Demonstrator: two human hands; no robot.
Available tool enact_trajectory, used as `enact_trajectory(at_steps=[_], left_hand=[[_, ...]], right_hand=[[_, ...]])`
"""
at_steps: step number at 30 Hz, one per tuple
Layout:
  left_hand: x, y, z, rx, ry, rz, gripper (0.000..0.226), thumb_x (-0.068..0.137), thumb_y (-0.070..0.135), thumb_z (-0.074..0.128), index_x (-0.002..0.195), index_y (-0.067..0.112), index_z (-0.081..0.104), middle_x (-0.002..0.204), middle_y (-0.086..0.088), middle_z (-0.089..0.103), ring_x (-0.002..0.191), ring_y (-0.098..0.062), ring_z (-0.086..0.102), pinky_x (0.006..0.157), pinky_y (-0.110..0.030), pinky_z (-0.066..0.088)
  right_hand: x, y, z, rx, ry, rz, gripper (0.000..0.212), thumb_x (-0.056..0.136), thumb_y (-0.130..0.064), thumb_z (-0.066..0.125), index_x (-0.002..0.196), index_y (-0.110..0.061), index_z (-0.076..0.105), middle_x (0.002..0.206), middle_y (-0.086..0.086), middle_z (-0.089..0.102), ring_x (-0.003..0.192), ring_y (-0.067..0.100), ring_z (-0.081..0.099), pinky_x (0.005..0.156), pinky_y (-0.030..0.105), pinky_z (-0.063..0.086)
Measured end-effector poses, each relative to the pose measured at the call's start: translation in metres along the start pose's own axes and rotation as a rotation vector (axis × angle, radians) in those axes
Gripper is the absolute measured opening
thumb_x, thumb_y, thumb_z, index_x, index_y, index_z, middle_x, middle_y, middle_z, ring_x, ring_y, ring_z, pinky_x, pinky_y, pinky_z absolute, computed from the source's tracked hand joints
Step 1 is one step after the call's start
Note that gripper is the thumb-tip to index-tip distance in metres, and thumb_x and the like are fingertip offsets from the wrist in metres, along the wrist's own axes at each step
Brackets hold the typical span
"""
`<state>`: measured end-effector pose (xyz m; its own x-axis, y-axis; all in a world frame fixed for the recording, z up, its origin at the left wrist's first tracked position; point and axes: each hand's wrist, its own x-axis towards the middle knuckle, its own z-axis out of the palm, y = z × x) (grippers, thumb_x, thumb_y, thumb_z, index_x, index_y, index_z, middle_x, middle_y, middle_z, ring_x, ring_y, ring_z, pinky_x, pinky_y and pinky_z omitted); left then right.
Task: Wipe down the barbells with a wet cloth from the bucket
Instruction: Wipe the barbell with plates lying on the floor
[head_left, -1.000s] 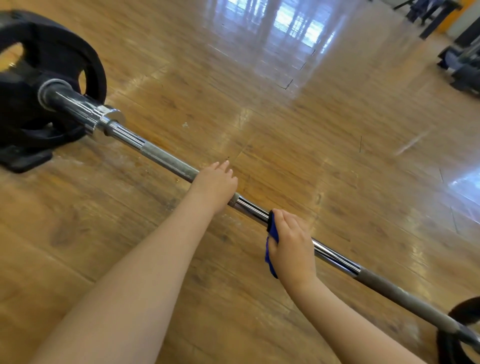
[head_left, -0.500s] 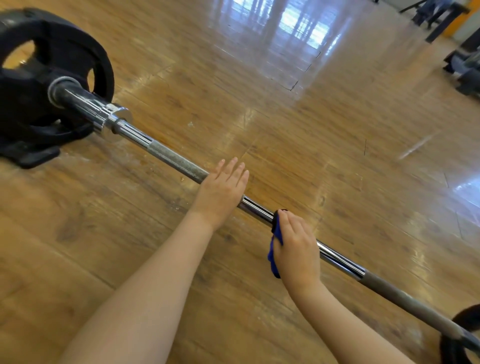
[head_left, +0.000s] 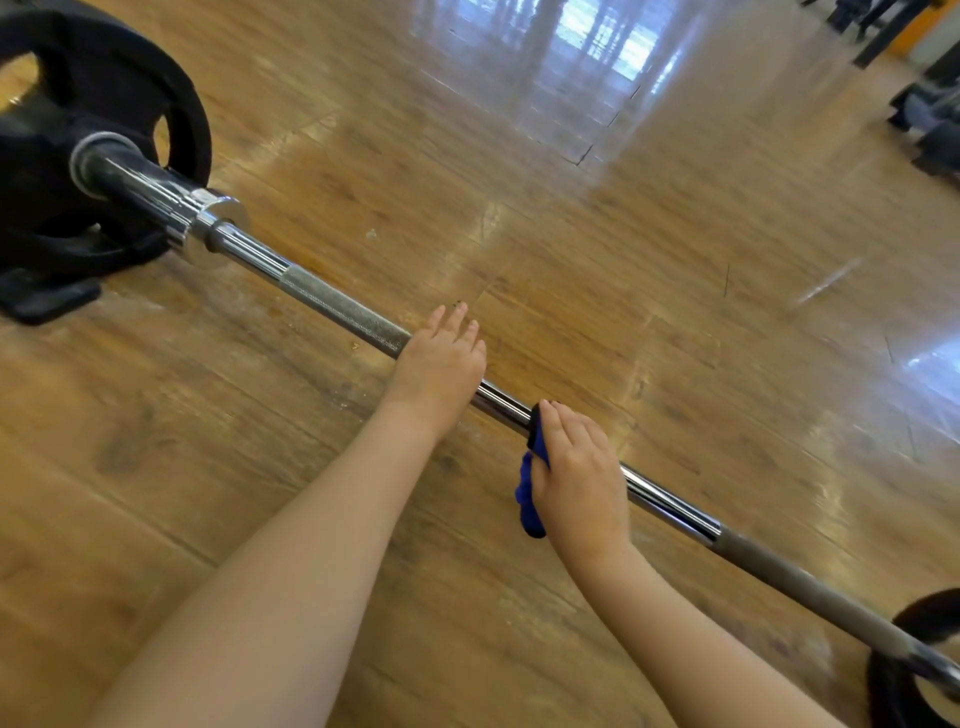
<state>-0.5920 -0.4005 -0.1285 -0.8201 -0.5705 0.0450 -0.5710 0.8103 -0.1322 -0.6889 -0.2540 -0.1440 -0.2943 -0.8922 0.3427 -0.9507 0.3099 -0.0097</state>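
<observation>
Two hands meet one barbell (head_left: 332, 304), which lies on the wooden floor (head_left: 597, 260) and runs from the 10 o'clock corner of the view down to the 4 o'clock corner. At 10 o'clock the sleeve carries a black weight plate (head_left: 93, 104); a second plate (head_left: 904, 680) shows partly at 4 o'clock. The right hand (head_left: 576, 478), just right of centre, curls over the smooth chrome section with a blue cloth (head_left: 530, 493) pinched between palm and bar, a loose tail of cloth hanging below the thumb side. The left hand (head_left: 441, 364), immediately toward 10 o'clock of the right, rests flat on the shaft with fingers straight and spread (it steadies the bar and grips nothing).

Handling, as a judgement: the loaded bar is heavy and rigid and should stay put under wiping pressure, though it may roll on its plates, hence the steadying palm. The polished chrome is likely slippery under a wet cloth; the knurled band (head_left: 358, 319) toward 10 o'clock will drag and snag the fabric more. The cloth is soft and light, best wrapped round the shaft and held closed by the fingers. The bucket is not in view.
</observation>
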Motion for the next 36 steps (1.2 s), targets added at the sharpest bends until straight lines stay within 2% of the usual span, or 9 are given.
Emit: enact_trajectory(at_steps=[3, 7, 12, 18, 21, 25, 28, 31, 36], left_hand=[[0.000, 0.002, -0.006, 0.011, -0.055, -0.002, 0.054, 0.096, 0.010, 0.046, 0.147, 0.008, 0.028, 0.156, -0.012, 0.022, 0.146, -0.029, 0.010, 0.117, -0.043, 0.006], [-0.001, 0.002, -0.007, -0.020, -0.042, -0.002, 0.052, 0.099, 0.010, 0.038, 0.148, 0.007, 0.022, 0.156, -0.012, 0.022, 0.146, -0.028, 0.009, 0.117, -0.042, 0.004], [-0.002, 0.002, -0.005, -0.068, -0.028, -0.031, 0.050, 0.100, 0.009, 0.035, 0.148, 0.006, 0.022, 0.155, -0.012, 0.023, 0.146, -0.027, 0.008, 0.117, -0.041, 0.003], [-0.008, 0.004, -0.003, -0.085, 0.003, -0.058, 0.054, 0.100, 0.010, 0.037, 0.150, 0.008, 0.017, 0.156, -0.011, 0.021, 0.146, -0.026, 0.011, 0.117, -0.040, 0.003], [-0.007, 0.006, -0.004, -0.094, 0.006, -0.067, 0.055, 0.099, 0.013, 0.042, 0.149, 0.007, 0.019, 0.155, -0.011, 0.025, 0.145, -0.026, 0.017, 0.118, -0.040, 0.009], [-0.007, 0.007, -0.001, -0.076, 0.008, -0.069, 0.054, 0.099, 0.011, 0.038, 0.149, 0.006, 0.018, 0.155, -0.012, 0.023, 0.145, -0.027, 0.013, 0.118, -0.040, 0.006], [-0.003, 0.009, 0.000, -0.083, 0.013, -0.092, 0.048, 0.100, 0.009, 0.033, 0.147, 0.006, 0.025, 0.154, -0.013, 0.027, 0.145, -0.027, 0.014, 0.117, -0.040, 0.004], [-0.001, 0.009, -0.002, -0.104, -0.008, -0.090, 0.043, 0.097, 0.007, 0.040, 0.140, 0.009, 0.039, 0.151, -0.011, 0.034, 0.144, -0.026, 0.019, 0.117, -0.038, 0.007], [0.005, 0.005, -0.003, -0.098, -0.093, -0.046, 0.035, 0.094, 0.011, 0.047, 0.128, 0.015, 0.053, 0.146, -0.007, 0.043, 0.142, -0.023, 0.024, 0.118, -0.038, 0.012]], right_hand=[[-0.011, 0.011, -0.011, -0.008, -0.013, 0.030, 0.058, 0.050, 0.009, 0.084, 0.105, 0.008, 0.066, 0.098, 0.019, 0.070, 0.089, 0.032, 0.068, 0.078, 0.044, 0.054], [0.007, -0.005, -0.008, 0.014, -0.021, 0.005, 0.053, 0.047, 0.007, 0.082, 0.097, 0.009, 0.068, 0.090, 0.019, 0.071, 0.081, 0.032, 0.069, 0.074, 0.042, 0.056], [0.040, -0.043, 0.011, 0.094, -0.033, -0.056, 0.038, 0.062, 0.004, 0.071, 0.100, 0.005, 0.068, 0.089, 0.013, 0.070, 0.082, 0.030, 0.067, 0.077, 0.035, 0.056], [0.003, 0.000, -0.008, 0.047, -0.004, -0.019, 0.054, 0.053, 0.005, 0.082, 0.104, 0.006, 0.067, 0.097, 0.015, 0.070, 0.086, 0.030, 0.068, 0.078, 0.038, 0.054], [-0.013, 0.017, -0.015, 0.044, -0.018, 0.041, 0.054, 0.054, 0.008, 0.082, 0.105, 0.006, 0.066, 0.099, 0.016, 0.070, 0.089, 0.032, 0.067, 0.081, 0.042, 0.053], [-0.006, 0.007, -0.010, 0.035, 0.003, 0.065, 0.050, 0.051, 0.009, 0.081, 0.100, 0.007, 0.068, 0.092, 0.017, 0.070, 0.084, 0.033, 0.068, 0.078, 0.042, 0.054], [0.013, -0.012, -0.001, 0.067, 0.026, 0.019, 0.048, 0.048, 0.006, 0.080, 0.095, 0.005, 0.069, 0.087, 0.014, 0.071, 0.078, 0.030, 0.068, 0.074, 0.035, 0.055], [0.030, -0.034, 0.008, 0.092, 0.038, 0.004, 0.044, 0.051, 0.004, 0.079, 0.094, 0.004, 0.070, 0.082, 0.012, 0.070, 0.074, 0.029, 0.067, 0.071, 0.033, 0.056], [0.017, -0.020, 0.005, 0.096, 0.035, -0.010, 0.051, 0.054, 0.004, 0.081, 0.104, 0.006, 0.067, 0.097, 0.014, 0.070, 0.086, 0.030, 0.068, 0.078, 0.038, 0.055]])
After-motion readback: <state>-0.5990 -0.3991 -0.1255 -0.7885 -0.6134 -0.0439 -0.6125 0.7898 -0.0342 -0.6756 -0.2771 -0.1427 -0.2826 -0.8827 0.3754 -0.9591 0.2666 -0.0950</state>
